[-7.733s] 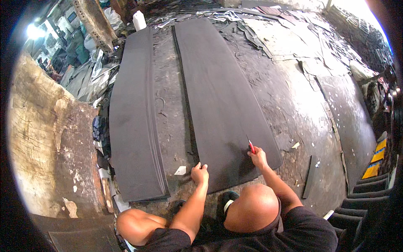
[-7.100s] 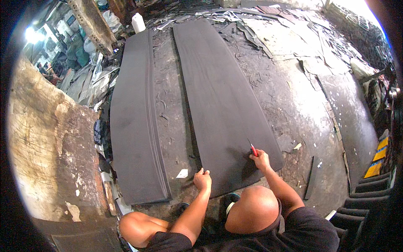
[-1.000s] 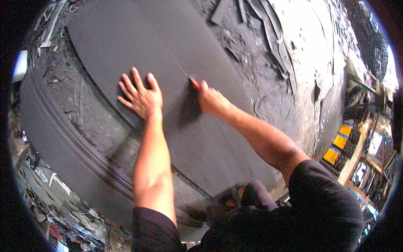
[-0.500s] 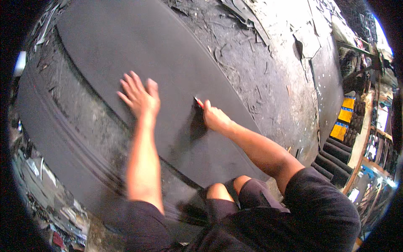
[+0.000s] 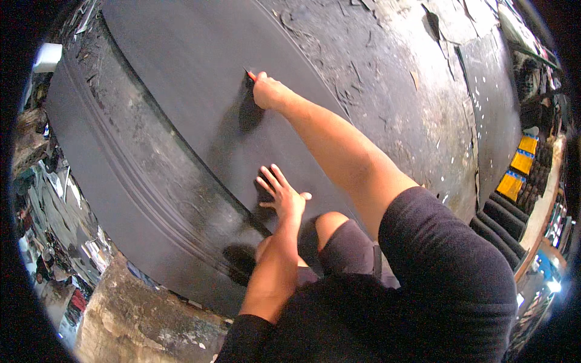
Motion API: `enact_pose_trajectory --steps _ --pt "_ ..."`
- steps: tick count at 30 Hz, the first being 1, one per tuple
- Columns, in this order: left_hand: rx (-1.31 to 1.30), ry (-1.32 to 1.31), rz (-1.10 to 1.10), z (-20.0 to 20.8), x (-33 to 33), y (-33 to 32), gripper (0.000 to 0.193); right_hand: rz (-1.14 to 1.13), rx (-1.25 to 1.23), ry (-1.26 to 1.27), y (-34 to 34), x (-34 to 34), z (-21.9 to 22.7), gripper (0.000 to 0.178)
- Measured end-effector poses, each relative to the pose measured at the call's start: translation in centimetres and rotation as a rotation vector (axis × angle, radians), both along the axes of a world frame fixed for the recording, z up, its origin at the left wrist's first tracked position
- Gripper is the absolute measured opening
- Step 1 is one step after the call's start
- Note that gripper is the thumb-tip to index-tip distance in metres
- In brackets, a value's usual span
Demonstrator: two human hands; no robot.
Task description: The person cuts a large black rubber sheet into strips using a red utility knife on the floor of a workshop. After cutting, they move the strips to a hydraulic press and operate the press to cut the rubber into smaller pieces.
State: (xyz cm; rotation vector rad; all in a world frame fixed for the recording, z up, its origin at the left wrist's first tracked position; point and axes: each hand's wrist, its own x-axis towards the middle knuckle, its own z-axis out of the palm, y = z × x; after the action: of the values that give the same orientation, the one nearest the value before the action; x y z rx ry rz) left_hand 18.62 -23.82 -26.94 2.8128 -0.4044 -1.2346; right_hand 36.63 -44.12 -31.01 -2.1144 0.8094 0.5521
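Note:
A long dark grey sheet point(image 5: 193, 66), which looks like rubber or foam, lies flat in front of me and runs from my knees to the far left. My right hand point(image 5: 269, 92) is closed round a slim red tool point(image 5: 251, 75) with a thin dark tip pointing at the sheet. Whether the tip touches the surface is too small to tell, and most of the tool is hidden in the fist. Closer to my knees, my left hand point(image 5: 284, 196) is over the sheet's near part, fingers spread, with nothing in it.
Left of the sheet, past a worn grey strip of surface point(image 5: 151, 145), lies another dark sheet point(image 5: 115, 193) with ridges. Thin dark offcuts point(image 5: 357, 72) litter the right side. Yellow-and-blue packs point(image 5: 521, 161) and black rolls point(image 5: 499, 224) stand far right; heaped scraps point(image 5: 66, 187) fill the left edge.
My right hand has moved away from me along the sheet with the red tool. My left hand has drawn back toward my knees. The view has shifted slightly.

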Motion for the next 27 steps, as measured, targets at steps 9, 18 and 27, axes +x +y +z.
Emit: enact_pose_trajectory --steps 9,18,27 --pt "-0.018 -0.118 -0.04 -1.7 -1.1 0.6 0.149 0.078 -0.024 0.123 6.2 -27.3 0.9 0.028" --pt "-0.069 -0.18 -0.107 -4.1 -1.1 1.1 0.147 -0.017 0.082 0.451 15.7 -63.1 4.7 0.032" --pt "-0.143 -0.365 -0.122 -4.0 -2.3 3.5 0.133 -0.343 -0.157 0.18 20.9 -80.4 6.0 0.03"
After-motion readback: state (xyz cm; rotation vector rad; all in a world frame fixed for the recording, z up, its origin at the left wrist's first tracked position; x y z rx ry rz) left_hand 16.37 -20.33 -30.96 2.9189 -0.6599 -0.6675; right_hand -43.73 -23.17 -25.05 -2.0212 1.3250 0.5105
